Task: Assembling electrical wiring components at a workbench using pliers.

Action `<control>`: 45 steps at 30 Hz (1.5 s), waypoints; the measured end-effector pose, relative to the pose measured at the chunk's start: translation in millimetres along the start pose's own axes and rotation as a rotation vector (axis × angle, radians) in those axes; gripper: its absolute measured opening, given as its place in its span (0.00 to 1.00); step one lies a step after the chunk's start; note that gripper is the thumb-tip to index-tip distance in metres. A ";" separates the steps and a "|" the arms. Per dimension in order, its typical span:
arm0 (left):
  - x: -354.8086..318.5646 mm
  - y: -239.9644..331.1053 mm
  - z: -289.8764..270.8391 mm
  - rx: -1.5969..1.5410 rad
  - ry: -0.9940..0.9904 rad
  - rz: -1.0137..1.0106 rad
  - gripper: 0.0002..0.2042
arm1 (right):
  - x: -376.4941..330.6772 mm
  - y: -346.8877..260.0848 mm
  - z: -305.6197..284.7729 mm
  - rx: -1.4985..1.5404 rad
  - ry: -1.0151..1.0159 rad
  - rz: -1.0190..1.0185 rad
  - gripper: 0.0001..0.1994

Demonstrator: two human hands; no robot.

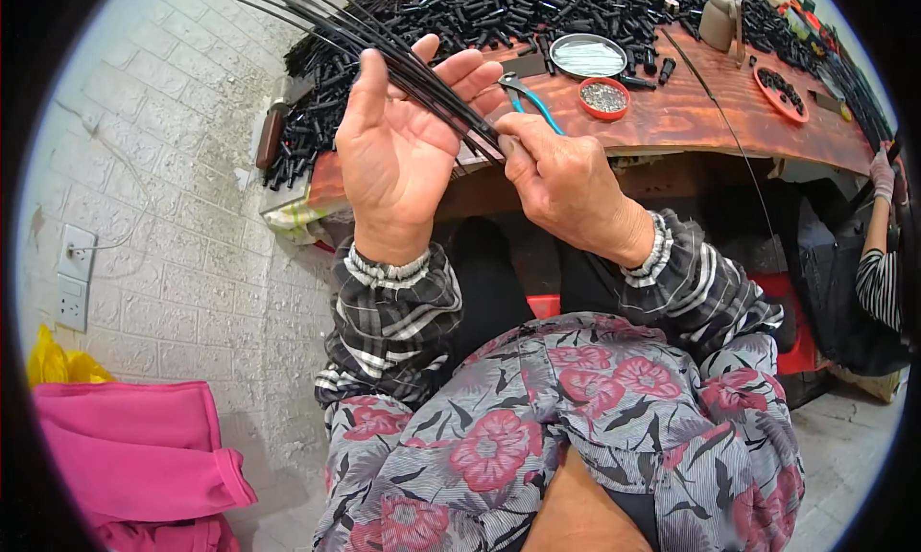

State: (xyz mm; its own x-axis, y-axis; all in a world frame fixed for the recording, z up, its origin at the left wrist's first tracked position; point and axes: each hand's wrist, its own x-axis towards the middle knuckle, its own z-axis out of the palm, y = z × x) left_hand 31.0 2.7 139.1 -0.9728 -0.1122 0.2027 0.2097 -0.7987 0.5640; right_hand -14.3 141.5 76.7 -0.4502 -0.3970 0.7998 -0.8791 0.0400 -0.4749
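A bundle of long, thin black rods (413, 70) slants from the upper left down to my right hand. My left hand (398, 173) is palm up, its fingers stretched out and thumb raised, with the rods lying across it. My right hand (576, 183) is closed, thumb and bent forefinger pinching the lower ends of the bundle. Just beyond it, pliers with teal handles (543, 113) lie on the reddish wooden table (662, 118). A big heap of short black tubular parts (451, 20) covers the far side of the table.
Beyond my right hand are a red dish (605, 117) of small metal pieces and a round dish (588, 75) of white sticks. A single thin rod (734, 128) overhangs the table edge. Another person's gloved hand (882, 175) is at far right. Pink cloth (134, 446) lies lower left.
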 end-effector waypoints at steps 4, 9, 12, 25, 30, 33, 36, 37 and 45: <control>-8.0 4.6 7.4 0.046 0.051 0.036 0.23 | 2.1 -7.7 2.2 -0.022 -0.020 0.071 0.05; -10.5 4.2 -4.6 0.128 0.062 0.067 0.13 | 13.8 -6.0 -3.7 -0.097 0.138 0.004 0.03; -15.7 4.2 -8.8 0.169 0.065 0.107 0.12 | 38.8 -10.8 -23.0 -0.001 0.268 0.001 0.03; -28.6 11.5 -27.9 0.281 0.013 0.195 0.16 | 134.6 -58.2 -82.9 0.515 0.467 0.132 0.06; -21.5 22.6 -33.9 0.080 0.072 0.233 0.14 | 133.0 -52.7 -104.6 0.545 0.589 0.104 0.08; -26.1 27.4 -28.1 0.028 0.113 0.235 0.12 | 112.9 -49.1 -103.0 0.366 0.448 0.236 0.08; -29.8 29.9 -28.5 0.159 0.147 0.282 0.15 | 90.8 -35.5 -61.4 0.123 0.069 -0.073 0.11; -29.0 29.2 -28.1 0.161 0.147 0.277 0.15 | 82.7 -38.1 -50.1 0.166 -0.090 0.163 0.11; -31.1 32.0 -46.7 0.225 0.153 0.194 0.17 | 67.0 -11.7 9.7 0.161 -0.151 -0.006 0.12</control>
State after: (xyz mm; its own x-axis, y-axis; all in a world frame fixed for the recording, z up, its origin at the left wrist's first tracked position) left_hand 63.3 -46.9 113.4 -0.9126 -0.3506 0.2104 0.3922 -0.6053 0.6926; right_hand -32.7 105.5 132.3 -0.4058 -0.5304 0.7443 -0.8397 -0.1050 -0.5327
